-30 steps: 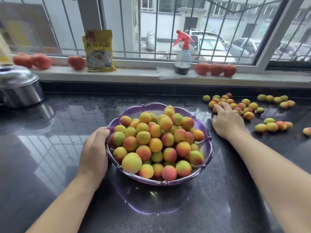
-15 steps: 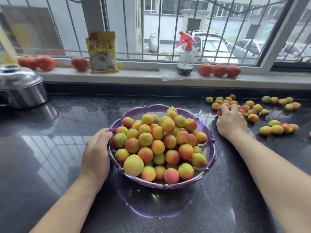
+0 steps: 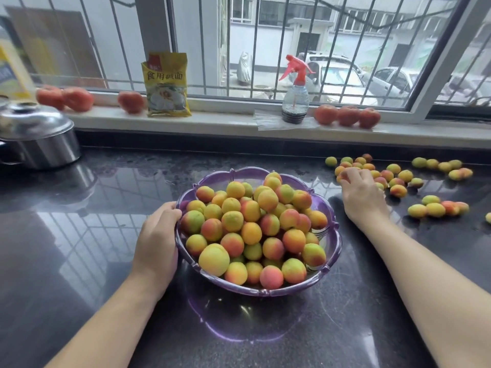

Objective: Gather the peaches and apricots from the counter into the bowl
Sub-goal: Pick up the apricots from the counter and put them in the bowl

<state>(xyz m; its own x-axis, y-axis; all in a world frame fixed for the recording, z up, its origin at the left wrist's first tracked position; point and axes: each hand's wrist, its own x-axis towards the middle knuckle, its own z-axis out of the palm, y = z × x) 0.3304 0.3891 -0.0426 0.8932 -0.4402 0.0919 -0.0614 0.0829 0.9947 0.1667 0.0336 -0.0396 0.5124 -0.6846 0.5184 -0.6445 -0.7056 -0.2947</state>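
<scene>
**Scooping the nearest cluster toward a bowl that is already heaped**

The right hand (image 3: 362, 193) lies over the near edge of the loose fruit cluster (image 3: 382, 173), fingers curled down onto a piece or two at its fingertips; whether they have closed fully round any fruit I cannot tell, since the back of the hand hides the palm. The left hand (image 3: 156, 235) grips the rim of the purple bowl (image 3: 336, 245) on its left side, steadying it.

To do this step well, take only what the fingers can enclose, as round fruit rolls freely on the polished counter (image 3: 79, 235). Lift clear of the rim, then set the pieces down low on the right-hand slope of the pile rather than dropping them on the crest, which looks ready to shed fruit.

The fruit is small, round, yellow-orange with red and green blushes. Beyond the right hand's fingertips sits the main cluster; further right of the hand lie a short row (image 3: 438, 208) and a back group (image 3: 442, 167), well apart from the bowl.
</scene>
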